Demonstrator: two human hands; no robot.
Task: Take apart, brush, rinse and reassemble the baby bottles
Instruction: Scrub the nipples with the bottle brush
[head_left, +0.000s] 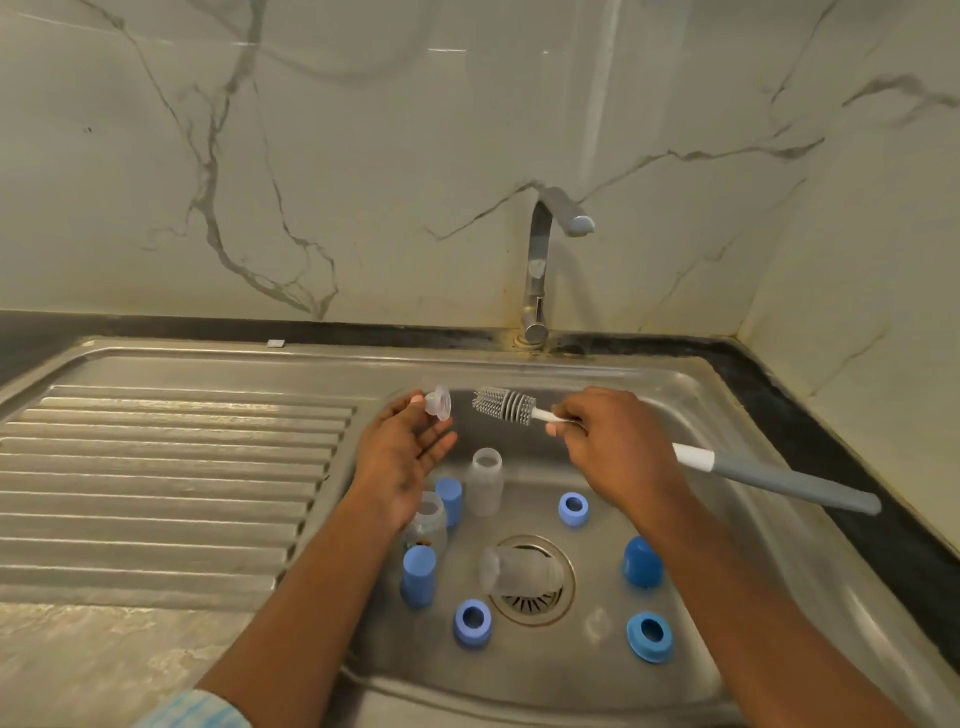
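Left hand: the left hand (402, 452) is above the left edge of the basin. The thumb and first finger pinch a clear nipple (438, 407), and the other fingers are straight and a little apart.
Right hand: the right hand (613, 441) is above the middle of the basin. Its fingers are clamped on the thin white neck of the brush (506, 407). The grey handle reaches out over the right rim of the sink (727, 395).
Gap: the brush head points at the nipple, near it but not touching.
Basin floor: an upright bottle (484, 480) stands toward the back, a second bottle (427, 525) is under the left wrist, and a lying bottle (519, 571) rests across the drain (535, 605).
Blue parts: three caps (418, 576) and three rings (472, 622) stand around the drain, with bare steel between them at the front.
Left side: the ribbed drainboard (171, 467).
Back edge: the tap (540, 270), with its spout turned to the right.
Room: a pale stone bench (104, 660) is in front and a dark strip of bench is at the right. The marble wall (363, 156) is behind and at the right.
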